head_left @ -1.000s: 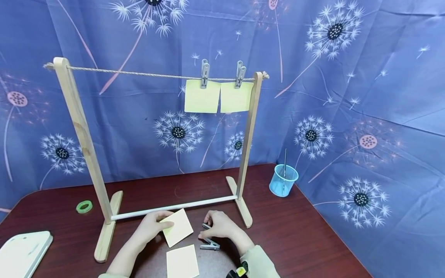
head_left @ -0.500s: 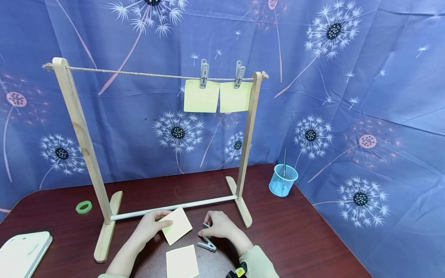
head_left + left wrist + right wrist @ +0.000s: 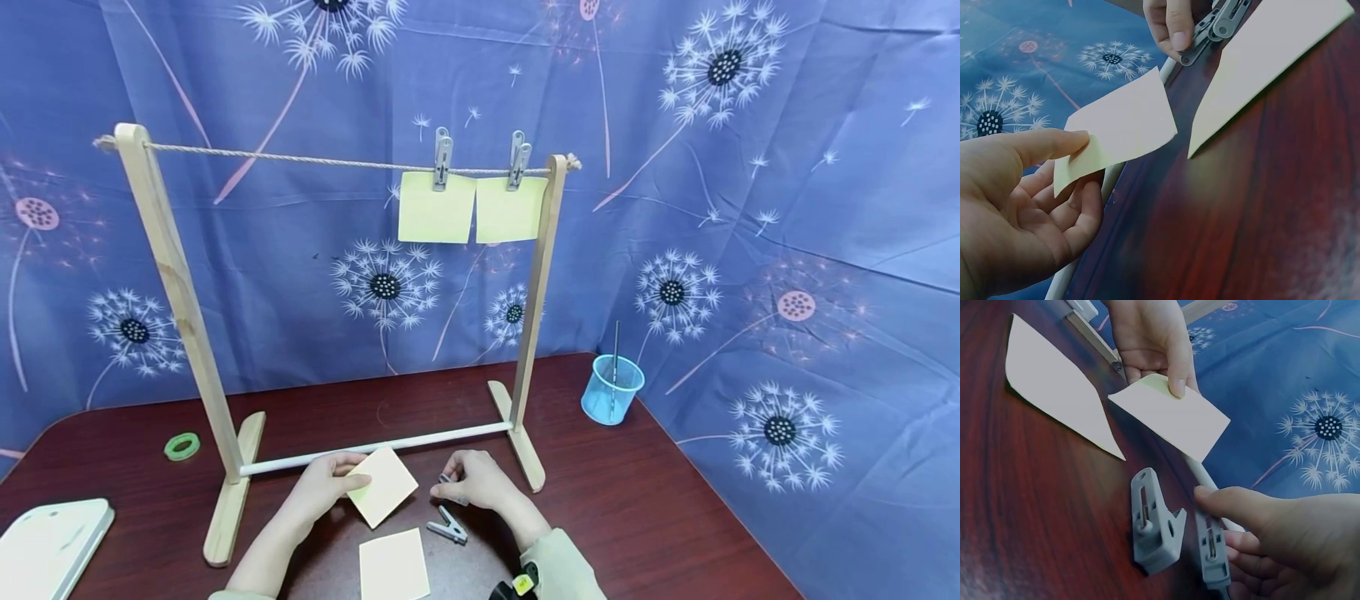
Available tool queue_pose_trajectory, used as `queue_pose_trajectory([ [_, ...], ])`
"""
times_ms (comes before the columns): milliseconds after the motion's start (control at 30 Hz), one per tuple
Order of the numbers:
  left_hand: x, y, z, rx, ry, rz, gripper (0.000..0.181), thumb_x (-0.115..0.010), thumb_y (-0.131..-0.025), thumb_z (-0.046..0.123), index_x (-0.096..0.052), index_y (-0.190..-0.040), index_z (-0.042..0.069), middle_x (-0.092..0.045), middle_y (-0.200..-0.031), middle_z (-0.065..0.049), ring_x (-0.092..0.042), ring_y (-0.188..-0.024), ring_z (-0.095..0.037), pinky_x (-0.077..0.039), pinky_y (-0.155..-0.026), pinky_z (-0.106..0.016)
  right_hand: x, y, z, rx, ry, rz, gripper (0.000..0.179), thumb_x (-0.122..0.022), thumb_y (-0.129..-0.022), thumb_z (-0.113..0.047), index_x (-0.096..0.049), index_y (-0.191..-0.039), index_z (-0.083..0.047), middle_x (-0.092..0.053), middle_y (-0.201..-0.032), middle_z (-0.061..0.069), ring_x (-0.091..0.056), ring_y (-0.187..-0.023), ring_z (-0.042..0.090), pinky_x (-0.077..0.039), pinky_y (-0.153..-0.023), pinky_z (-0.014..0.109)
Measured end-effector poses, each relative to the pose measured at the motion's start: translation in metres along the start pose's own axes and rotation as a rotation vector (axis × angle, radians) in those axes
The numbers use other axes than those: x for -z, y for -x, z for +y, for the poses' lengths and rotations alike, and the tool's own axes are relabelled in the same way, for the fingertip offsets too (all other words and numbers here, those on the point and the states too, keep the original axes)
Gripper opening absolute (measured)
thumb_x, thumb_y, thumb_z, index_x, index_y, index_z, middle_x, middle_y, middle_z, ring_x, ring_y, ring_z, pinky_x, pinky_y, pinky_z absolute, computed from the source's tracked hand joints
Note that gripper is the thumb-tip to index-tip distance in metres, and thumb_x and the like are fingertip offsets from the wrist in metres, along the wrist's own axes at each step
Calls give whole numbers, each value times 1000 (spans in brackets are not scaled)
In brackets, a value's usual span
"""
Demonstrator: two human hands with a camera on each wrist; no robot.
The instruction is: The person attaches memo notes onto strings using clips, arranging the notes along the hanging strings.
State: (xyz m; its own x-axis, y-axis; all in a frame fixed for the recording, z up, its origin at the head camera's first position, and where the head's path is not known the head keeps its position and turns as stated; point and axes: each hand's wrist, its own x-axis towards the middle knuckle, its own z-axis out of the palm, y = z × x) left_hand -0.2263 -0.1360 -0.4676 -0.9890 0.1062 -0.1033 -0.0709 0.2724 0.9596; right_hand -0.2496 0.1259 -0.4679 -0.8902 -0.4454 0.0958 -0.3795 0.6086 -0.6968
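My left hand (image 3: 318, 490) pinches a pale yellow sticky note (image 3: 388, 487) by its left corner, thumb on top and fingers beneath. To its right, my right hand (image 3: 480, 482) holds a grey clothespin (image 3: 1213, 553) between thumb and curled fingers; the hand covers most of it in the head view. A second grey clothespin (image 3: 448, 527) lies on the table just below that hand. Nearer the front edge, another sticky note (image 3: 393, 567) lies flat, its edges curling up in the wrist views.
Behind the hands stands a wooden rack (image 3: 180, 292) with a rope (image 3: 300, 158). Two clothespins (image 3: 442, 162) hold two notes (image 3: 435, 212) on its right half. A green tape roll (image 3: 182, 447), a white case (image 3: 52, 546) and a blue mesh cup (image 3: 611, 390) sit around it.
The right hand has lifted one clothespin slightly up and away from the other, which stays on the table. The left hand keeps its note, tilted a little differently.
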Motion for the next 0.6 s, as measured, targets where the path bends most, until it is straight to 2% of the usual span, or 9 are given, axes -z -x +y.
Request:
queue_pose_trajectory([
  [333,4,2,4,10,37,3,44,-66,-88,5,-54,-125,-15,-70,-107,-18,-67,-80,-14,-54,-70,-30,5,-2,1,29,-84,125,26,-77,-83,-23,-65,-87,0,-65,-79,3,-54,-67,1,-46,-60,18],
  [500,6,1,4,9,60,-5,46,-64,-88,3,-52,-127,-17,-70,-108,-19,-67,-80,-14,-55,-71,-30,5,-6,2,51,-145,142,23,-76,-84,-20,-67,-88,1,-70,-83,10,-63,-72,9,-50,-65,19],
  [600,8,2,4,7,70,-14,47,-63,-88,4,-50,-129,-17,-69,-109,-19,-67,-81,-13,-54,-71,-29,5,-6,2,49,-187,128,24,-76,-85,-18,-68,-94,3,-71,-87,13,-66,-77,13,-50,-67,19],
])
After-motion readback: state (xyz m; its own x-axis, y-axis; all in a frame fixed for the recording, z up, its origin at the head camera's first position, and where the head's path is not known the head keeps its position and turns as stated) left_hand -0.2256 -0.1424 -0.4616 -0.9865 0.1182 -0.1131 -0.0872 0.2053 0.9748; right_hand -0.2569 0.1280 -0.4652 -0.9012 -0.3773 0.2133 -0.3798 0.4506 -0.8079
